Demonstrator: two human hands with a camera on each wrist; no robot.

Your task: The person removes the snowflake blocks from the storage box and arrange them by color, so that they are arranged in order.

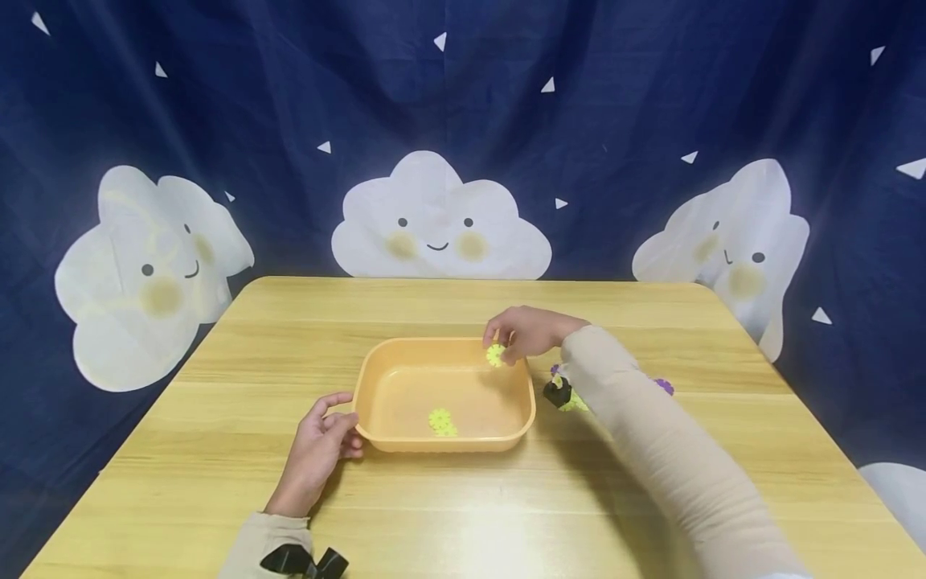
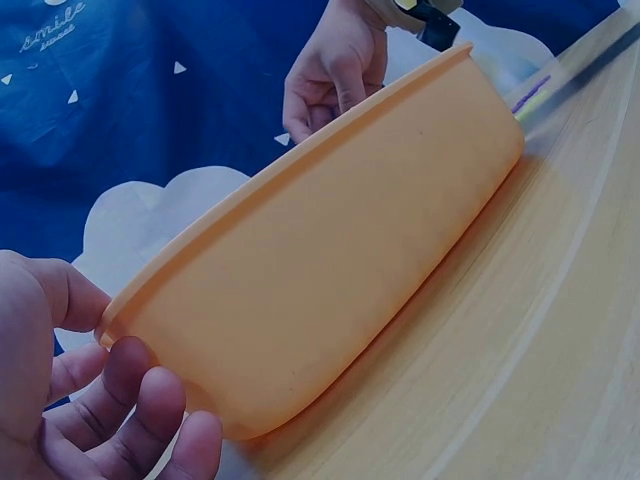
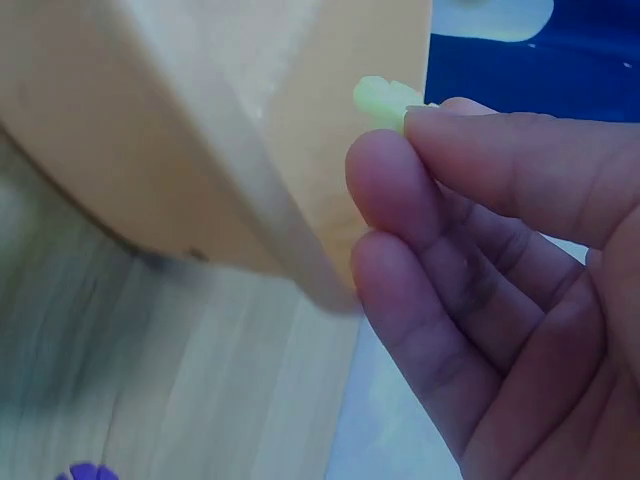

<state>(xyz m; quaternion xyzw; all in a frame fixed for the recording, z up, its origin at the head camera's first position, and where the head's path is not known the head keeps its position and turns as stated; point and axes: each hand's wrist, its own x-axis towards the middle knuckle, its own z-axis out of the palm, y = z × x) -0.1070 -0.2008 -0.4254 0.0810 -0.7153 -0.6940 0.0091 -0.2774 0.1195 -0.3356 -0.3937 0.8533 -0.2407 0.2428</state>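
An orange plastic basin (image 1: 448, 444) stands on the table. At its left end my left hand (image 1: 318, 450) holds the rim; the left wrist view shows those fingers (image 2: 160, 395) by the outer wall. My right hand (image 1: 531, 331) is above the basin's far right corner and pinches a yellow-green snowflake-shaped plastic piece (image 1: 495, 355). In the right wrist view the same piece (image 3: 385, 98) sticks out between thumb and fingertip. Inside the basin, near the front wall, lie a few more yellow-green snowflake pieces (image 1: 440, 419).
Right of the basin, partly hidden by my right sleeve (image 1: 665, 434), are more yellow-green pieces (image 1: 574, 402) and a purple piece (image 1: 663, 386). The wooden table (image 1: 434, 515) ends at a dark blue curtain (image 1: 289, 72) with clouds.
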